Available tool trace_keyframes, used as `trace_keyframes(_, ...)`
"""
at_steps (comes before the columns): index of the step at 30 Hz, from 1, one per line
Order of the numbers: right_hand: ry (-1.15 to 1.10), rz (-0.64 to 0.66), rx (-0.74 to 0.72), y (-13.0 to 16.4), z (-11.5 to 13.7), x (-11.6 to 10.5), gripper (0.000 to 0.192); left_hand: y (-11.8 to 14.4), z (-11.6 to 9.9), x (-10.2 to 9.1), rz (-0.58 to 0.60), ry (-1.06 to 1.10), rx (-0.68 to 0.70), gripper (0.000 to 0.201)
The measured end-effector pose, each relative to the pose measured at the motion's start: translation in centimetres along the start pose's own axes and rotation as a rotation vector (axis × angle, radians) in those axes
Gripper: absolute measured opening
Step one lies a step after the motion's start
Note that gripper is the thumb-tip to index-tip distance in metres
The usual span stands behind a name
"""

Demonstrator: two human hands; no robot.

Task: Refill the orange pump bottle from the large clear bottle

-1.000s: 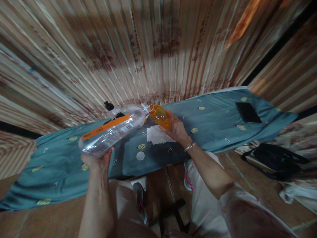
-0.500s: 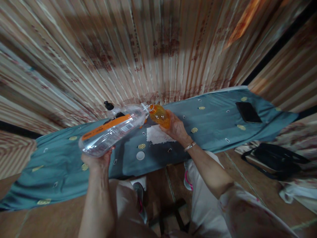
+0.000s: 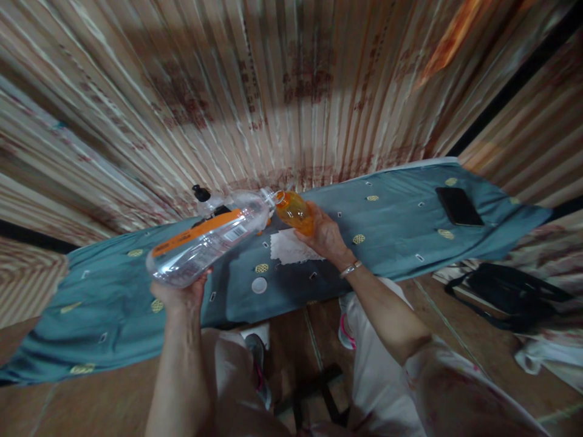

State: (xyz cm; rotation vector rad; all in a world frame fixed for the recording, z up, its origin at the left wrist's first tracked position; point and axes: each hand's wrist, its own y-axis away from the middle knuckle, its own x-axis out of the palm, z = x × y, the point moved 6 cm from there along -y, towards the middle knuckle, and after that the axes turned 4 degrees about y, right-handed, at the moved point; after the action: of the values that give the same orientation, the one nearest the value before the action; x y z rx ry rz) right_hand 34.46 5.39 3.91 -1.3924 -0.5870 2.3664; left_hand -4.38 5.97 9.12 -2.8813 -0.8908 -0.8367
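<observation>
My left hand [image 3: 184,292] is closed around the lower end of a large clear plastic bottle [image 3: 214,243] with an orange label strip. The bottle lies tilted in the air, its neck pointing up to the right. My right hand [image 3: 324,233] grips a small orange bottle [image 3: 294,212], whose mouth meets the clear bottle's mouth. Whether liquid passes between them I cannot tell. Below on the cloth are a white cloth piece [image 3: 291,247] with a jagged edge and a round white cap [image 3: 259,285]. A black-topped bottle [image 3: 201,194] stands behind the clear one, partly hidden.
A teal patterned cloth covers the long table [image 3: 387,243]. On its right lies a black phone [image 3: 459,206]. A pleated curtain [image 3: 282,91] hangs right behind the table. A black bag [image 3: 505,294] sits at the lower right.
Both hands and both bottles hold nearly the same pose. The whole view has shifted very slightly.
</observation>
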Motion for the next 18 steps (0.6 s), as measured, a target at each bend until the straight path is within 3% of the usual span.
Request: trace_keyframes(18, -0.021, -0.008, -0.006, -0.01, -0.01, 0.02, 0.090, 0.19, 0.04, -0.11, -0.002, 0.032, 0.008, 0.033)
